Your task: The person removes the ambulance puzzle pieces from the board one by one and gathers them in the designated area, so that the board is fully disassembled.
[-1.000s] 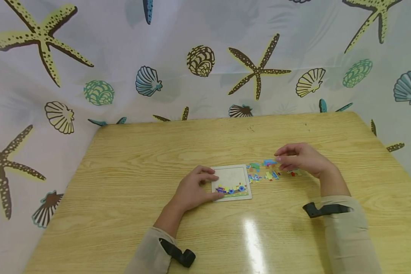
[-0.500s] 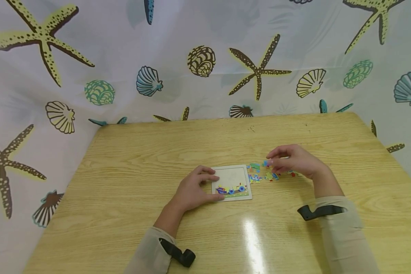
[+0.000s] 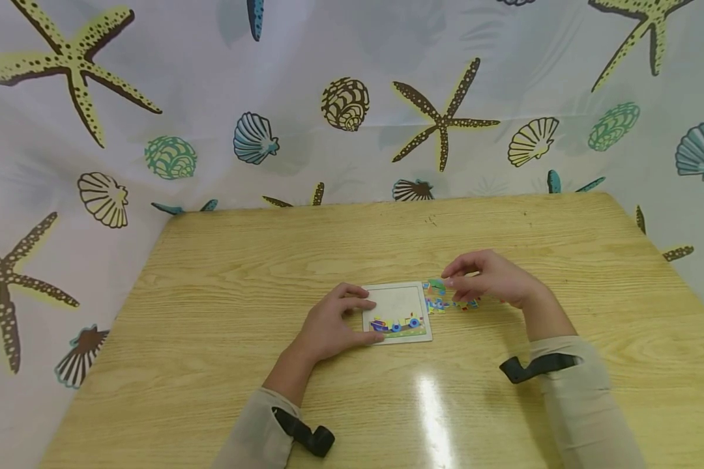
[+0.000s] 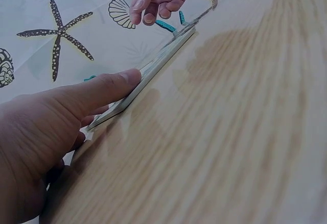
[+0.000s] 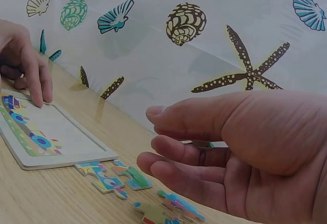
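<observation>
A pale puzzle board (image 3: 396, 301) lies flat, with assembled pieces (image 3: 396, 326) showing a colourful vehicle along its near edge. My left hand (image 3: 334, 324) holds the board's left side, its thumb (image 4: 122, 81) on the near rim and fingertips on the far-left part. Over the loose pieces hovers my right hand (image 3: 489, 280), fingers loosely bent and thumb apart from them, nothing held. Beneath it, in the right wrist view, lie a blue piece (image 5: 179, 204) and a yellowish piece (image 5: 150, 214). A green piece (image 5: 134, 176) and a blue-and-yellow piece (image 5: 106, 179) lie against the board's right edge.
The wooden table (image 3: 258, 260) extends around the board on all sides. Behind it hangs a white curtain (image 3: 305, 58) printed with starfish and shells. Both wrists carry a black strap-on camera (image 3: 313, 440).
My right hand has moved left over the loose pieces, from the far blue piece toward the green one beside the board. The left hand and the board have stayed put.
</observation>
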The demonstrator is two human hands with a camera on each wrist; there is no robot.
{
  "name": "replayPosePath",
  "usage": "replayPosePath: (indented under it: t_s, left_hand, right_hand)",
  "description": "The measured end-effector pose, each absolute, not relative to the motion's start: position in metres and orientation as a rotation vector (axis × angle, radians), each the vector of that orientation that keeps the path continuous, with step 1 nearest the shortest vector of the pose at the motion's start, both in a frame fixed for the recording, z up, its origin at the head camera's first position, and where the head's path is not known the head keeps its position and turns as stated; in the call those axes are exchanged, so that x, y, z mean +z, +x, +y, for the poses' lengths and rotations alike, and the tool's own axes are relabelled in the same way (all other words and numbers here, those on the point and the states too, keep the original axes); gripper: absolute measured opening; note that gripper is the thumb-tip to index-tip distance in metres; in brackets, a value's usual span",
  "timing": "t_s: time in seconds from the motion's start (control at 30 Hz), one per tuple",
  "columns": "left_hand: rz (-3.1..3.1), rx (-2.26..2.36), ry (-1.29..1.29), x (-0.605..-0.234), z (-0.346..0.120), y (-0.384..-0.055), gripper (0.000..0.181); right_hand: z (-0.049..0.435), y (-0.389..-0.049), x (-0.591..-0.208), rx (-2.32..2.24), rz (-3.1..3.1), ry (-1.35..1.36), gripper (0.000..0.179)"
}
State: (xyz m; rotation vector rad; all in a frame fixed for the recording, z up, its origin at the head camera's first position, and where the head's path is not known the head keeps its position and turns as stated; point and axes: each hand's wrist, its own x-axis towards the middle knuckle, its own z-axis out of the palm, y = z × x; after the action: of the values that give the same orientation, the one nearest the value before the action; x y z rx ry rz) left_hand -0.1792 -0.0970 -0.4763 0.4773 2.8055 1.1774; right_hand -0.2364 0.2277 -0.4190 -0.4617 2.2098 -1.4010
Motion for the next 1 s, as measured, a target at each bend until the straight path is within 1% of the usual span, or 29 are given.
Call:
replayPosePath:
  t_s: [1.0]
  left_hand:
    - [2.800, 1.193, 0.486, -0.476, -0.097, -0.179, 0.055]
  right_hand:
    - [0.190, -0.231, -0.428, -1.358, 2.104, -0.521, 0.028]
